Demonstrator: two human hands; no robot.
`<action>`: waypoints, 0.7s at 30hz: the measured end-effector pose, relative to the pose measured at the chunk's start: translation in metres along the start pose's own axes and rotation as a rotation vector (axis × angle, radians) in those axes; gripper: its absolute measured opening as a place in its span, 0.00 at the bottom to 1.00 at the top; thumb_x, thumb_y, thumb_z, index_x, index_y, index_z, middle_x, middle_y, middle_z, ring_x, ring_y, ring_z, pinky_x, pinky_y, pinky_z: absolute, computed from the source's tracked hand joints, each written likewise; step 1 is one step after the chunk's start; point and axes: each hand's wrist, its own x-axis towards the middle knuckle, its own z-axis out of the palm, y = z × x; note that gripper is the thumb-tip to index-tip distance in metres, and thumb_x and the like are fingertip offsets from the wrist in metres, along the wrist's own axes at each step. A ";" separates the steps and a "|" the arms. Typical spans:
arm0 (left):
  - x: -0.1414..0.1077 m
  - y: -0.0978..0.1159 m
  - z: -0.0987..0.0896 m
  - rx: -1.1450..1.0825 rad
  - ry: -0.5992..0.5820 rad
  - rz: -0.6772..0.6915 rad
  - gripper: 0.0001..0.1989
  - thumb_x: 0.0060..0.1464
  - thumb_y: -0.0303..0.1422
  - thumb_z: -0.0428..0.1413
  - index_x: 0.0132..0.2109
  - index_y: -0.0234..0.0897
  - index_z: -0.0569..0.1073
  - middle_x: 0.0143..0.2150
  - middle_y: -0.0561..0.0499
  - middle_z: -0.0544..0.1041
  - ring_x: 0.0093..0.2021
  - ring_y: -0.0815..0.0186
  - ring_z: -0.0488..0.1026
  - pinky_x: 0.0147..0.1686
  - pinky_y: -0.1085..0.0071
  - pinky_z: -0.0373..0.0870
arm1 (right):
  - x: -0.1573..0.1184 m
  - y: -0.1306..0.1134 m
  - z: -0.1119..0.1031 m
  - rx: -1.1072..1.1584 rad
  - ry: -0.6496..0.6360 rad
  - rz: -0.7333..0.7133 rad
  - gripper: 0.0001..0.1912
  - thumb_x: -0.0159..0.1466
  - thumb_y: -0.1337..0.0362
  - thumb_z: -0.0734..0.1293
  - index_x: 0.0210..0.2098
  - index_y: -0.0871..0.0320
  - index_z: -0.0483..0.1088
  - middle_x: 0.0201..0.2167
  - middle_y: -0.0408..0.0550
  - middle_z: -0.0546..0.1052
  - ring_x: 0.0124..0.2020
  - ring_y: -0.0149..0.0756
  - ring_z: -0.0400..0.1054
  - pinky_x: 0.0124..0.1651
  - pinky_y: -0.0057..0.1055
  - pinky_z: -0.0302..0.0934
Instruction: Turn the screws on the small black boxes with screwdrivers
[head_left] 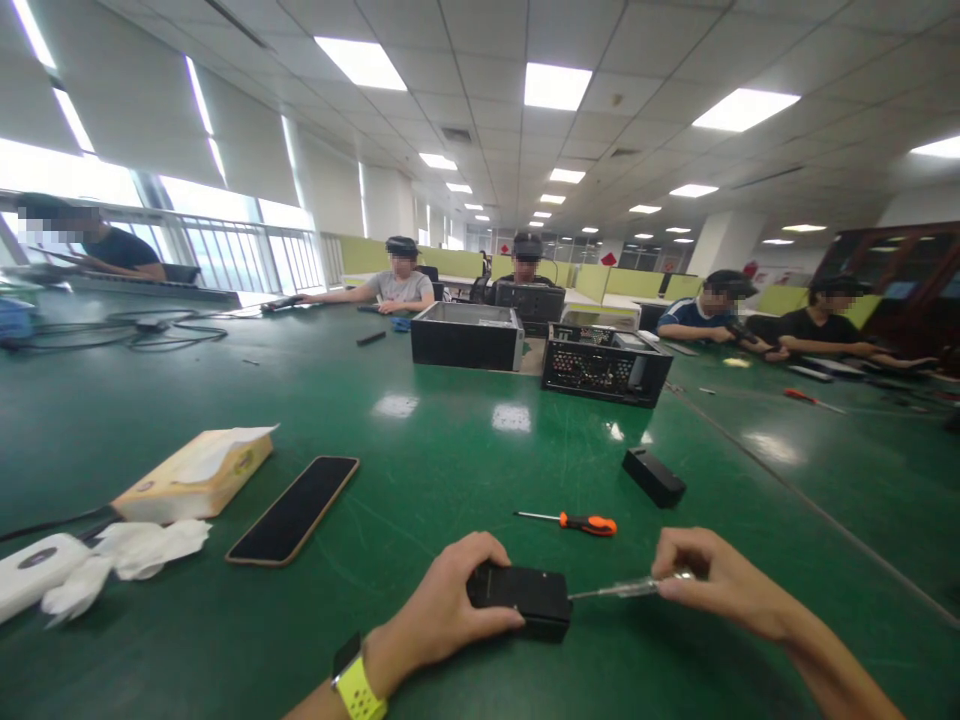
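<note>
At the front of the green table, my left hand (457,595) grips a small black rectangular box (529,595), thumb along the near side and fingers over its far end. My right hand (709,580) pinches the clear handle of a slim screwdriver (626,588). Its shaft points left, and the tip meets the right end of the box; whether it sits in a screw is too small to tell. Just beyond lies an orange-and-black screwdriver (589,524). A second black box (654,477) rests farther right, beyond my right hand.
To the left are a phone (296,510), a tissue pack (199,475), crumpled tissues (146,548) and a white device (37,575). Two open computer cases (465,340) stand mid-table. Another orange screwdriver (802,396) lies far right. Several people sit around the table; cables (150,325) lie at back left.
</note>
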 end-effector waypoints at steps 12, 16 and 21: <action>0.001 0.001 -0.001 0.010 -0.004 0.000 0.19 0.46 0.38 0.69 0.41 0.37 0.71 0.39 0.51 0.73 0.39 0.60 0.70 0.40 0.68 0.64 | -0.003 -0.008 0.014 0.250 -0.200 0.090 0.18 0.59 0.51 0.71 0.36 0.60 0.78 0.26 0.45 0.74 0.21 0.28 0.63 0.22 0.24 0.58; 0.001 0.001 -0.002 0.011 -0.005 0.005 0.19 0.46 0.38 0.69 0.41 0.37 0.71 0.40 0.51 0.73 0.39 0.60 0.70 0.40 0.68 0.64 | 0.002 0.001 0.020 0.333 -0.144 0.049 0.16 0.60 0.53 0.71 0.37 0.61 0.78 0.25 0.45 0.75 0.20 0.27 0.65 0.23 0.23 0.61; 0.001 0.001 -0.002 0.020 -0.004 0.004 0.19 0.47 0.39 0.69 0.41 0.37 0.71 0.40 0.51 0.74 0.39 0.60 0.70 0.40 0.68 0.65 | 0.008 0.005 0.018 0.276 -0.086 0.058 0.16 0.61 0.53 0.70 0.37 0.62 0.78 0.27 0.46 0.74 0.22 0.29 0.66 0.24 0.25 0.63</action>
